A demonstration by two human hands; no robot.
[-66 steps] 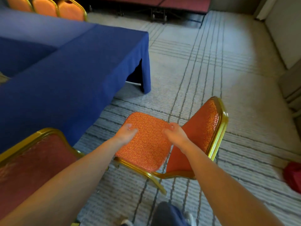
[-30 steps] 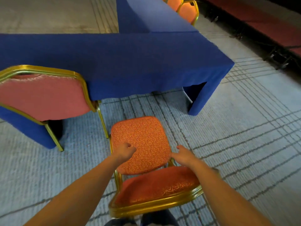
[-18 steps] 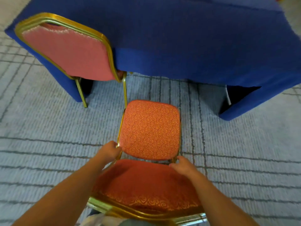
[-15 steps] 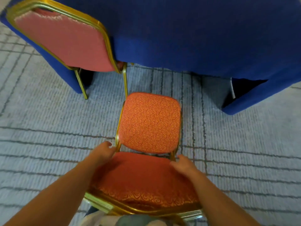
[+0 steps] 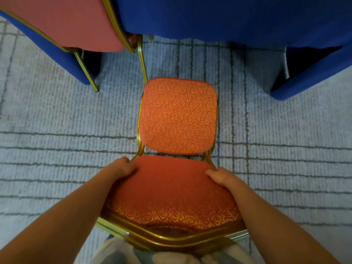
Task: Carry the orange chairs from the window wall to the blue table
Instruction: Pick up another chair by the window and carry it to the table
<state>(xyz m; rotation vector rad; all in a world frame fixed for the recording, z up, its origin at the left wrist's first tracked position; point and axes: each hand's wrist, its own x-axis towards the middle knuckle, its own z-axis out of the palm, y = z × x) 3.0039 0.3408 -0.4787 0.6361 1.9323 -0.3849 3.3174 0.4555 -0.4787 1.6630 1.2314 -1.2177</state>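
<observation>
Facing blue table [image 5: 228, 16] | orange chair [image 5: 178, 134] turned toward it | left hand [image 5: 122, 168], right hand [image 5: 222, 177] now grip backrest [image 5: 171, 189], not seat [image 5: 179, 107]

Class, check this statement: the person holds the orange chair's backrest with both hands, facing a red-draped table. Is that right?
No: the head view shows the table draped in blue, not red. The left hand and right hand do hold the chair by its backrest.

Soft even light, slight blur, wide-angle edge bending
</observation>
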